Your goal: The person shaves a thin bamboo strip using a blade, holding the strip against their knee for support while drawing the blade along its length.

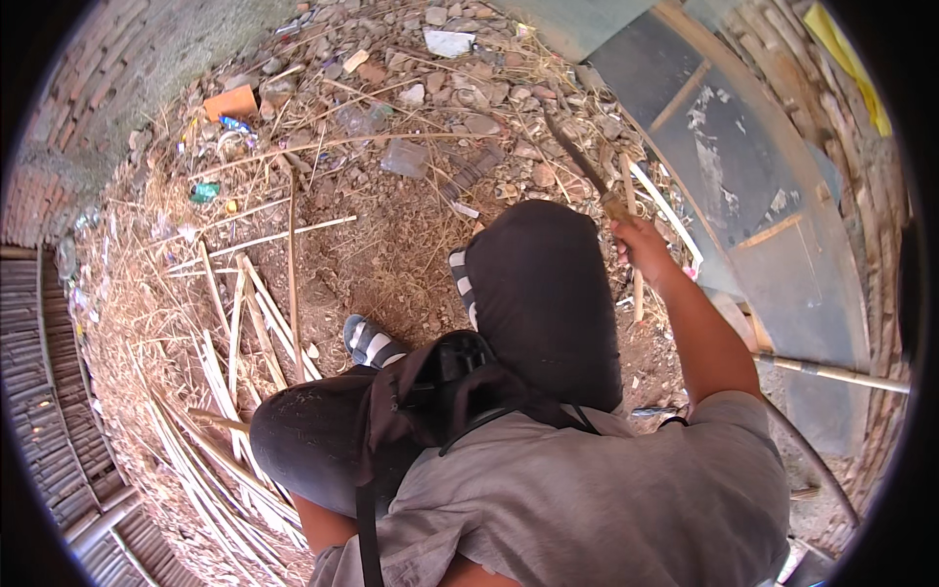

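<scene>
My right hand [641, 247] is closed round the wooden handle of a long knife [579, 158], beyond and to the right of my raised right knee. Its dark, narrow blade curves slightly and points away and to the left. A little of my left forearm [326, 526] shows beside my bent left leg; the left hand itself is out of sight. Near the left knee lie many long, pale split bamboo strips [227, 386], some crossing each other. One thicker bamboo piece [217, 421] runs in against that knee.
Stones and rubble [479, 93] with dry straw and litter cover the ground ahead. A grey sheet panel [724, 147] leans along the right, by a brick wall [885, 264]. A bamboo pole [831, 373] juts in there. A slatted bamboo structure [44, 391] stands far left.
</scene>
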A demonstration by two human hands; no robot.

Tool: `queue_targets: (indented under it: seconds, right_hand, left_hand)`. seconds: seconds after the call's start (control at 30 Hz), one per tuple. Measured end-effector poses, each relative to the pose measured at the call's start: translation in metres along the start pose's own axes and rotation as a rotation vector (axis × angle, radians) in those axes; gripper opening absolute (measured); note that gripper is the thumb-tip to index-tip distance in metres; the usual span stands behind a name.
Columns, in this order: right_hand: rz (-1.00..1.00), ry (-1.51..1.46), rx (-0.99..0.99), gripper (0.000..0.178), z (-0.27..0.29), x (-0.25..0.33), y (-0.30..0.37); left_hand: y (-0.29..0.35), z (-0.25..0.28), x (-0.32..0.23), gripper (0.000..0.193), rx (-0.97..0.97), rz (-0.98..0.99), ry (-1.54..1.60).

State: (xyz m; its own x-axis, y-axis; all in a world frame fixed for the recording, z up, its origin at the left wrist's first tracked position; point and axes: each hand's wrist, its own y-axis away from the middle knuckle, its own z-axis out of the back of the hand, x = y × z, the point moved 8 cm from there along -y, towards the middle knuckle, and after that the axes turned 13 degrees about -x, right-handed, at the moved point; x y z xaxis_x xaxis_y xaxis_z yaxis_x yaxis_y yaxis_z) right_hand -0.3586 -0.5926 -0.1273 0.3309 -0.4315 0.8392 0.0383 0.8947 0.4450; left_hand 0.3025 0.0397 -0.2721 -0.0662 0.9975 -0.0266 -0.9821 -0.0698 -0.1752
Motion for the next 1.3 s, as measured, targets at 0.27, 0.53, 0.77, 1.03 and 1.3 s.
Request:
queue_targets:
  seconds: [0.27,0.53,0.77,1.03,1.3]
  right_hand:
    - [-0.121,0.081,-0.075,0.030,0.062,-0.149,-0.019]
    - [0.041,0.768,-0.288,0.038,0.193,-0.233,0.034]
    - [0.045,0.764,-0.541,0.034,0.259,-0.259,0.066]
    - [0.018,0.679,-0.639,0.037,0.267,-0.249,0.068]
    - [0.266,0.173,-0.613,0.021,0.193,-0.139,0.023]
  left_hand:
    - [-0.010,0.132,0.073,0.051,-0.300,0.120,0.052]
    - [0.022,0.208,0.075,0.050,-0.394,0.218,0.255]
    - [0.023,0.247,0.035,0.053,-0.424,0.264,0.476]
    - [-0.008,0.275,0.020,0.052,-0.526,0.102,0.536]
    - [0.018,0.341,-0.029,0.074,-0.460,-0.278,0.517]
